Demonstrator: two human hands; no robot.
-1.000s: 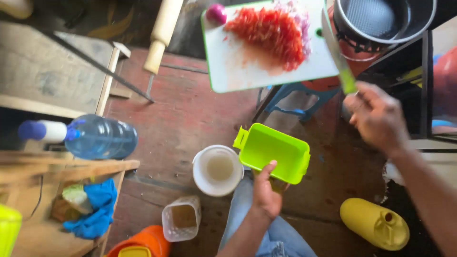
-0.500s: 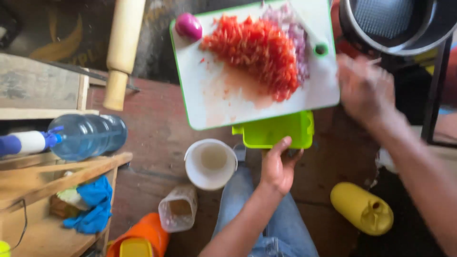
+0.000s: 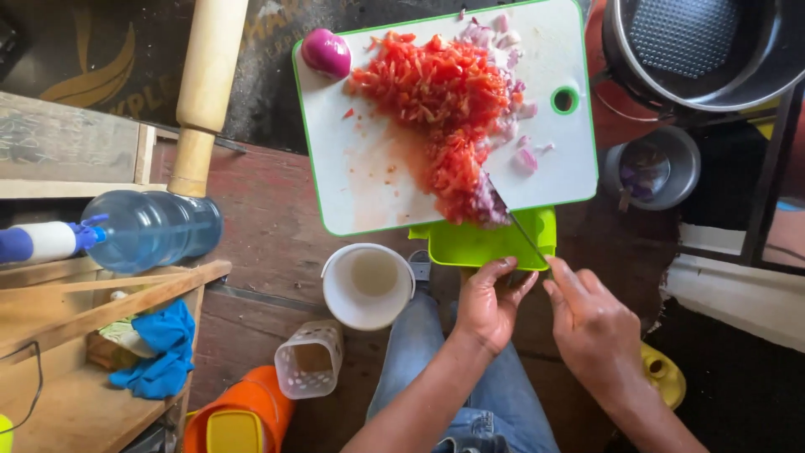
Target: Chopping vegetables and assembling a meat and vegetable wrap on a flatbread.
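A white cutting board (image 3: 369,168) with a green rim carries a heap of chopped tomato (image 3: 436,92), bits of purple onion and an onion half (image 3: 326,52). Under the board's near edge sits a lime-green plastic container (image 3: 470,245), gripped at its near rim by my left hand (image 3: 489,302). My right hand (image 3: 595,331) holds a knife (image 3: 511,220) whose blade rests against the chopped pile at that same edge, just above the container. Most of the container is hidden by the board.
A white cup (image 3: 367,285) stands left of my knee. A rolling pin (image 3: 205,92), a water bottle (image 3: 151,228), a blue cloth (image 3: 163,352), a clear tub (image 3: 310,359) and an orange container (image 3: 239,415) lie left. A metal pot (image 3: 704,50) and small tin (image 3: 654,168) are right.
My right hand came down from beside the board's far right to its near edge with the knife. The green container now sits under that edge, still in my left hand.
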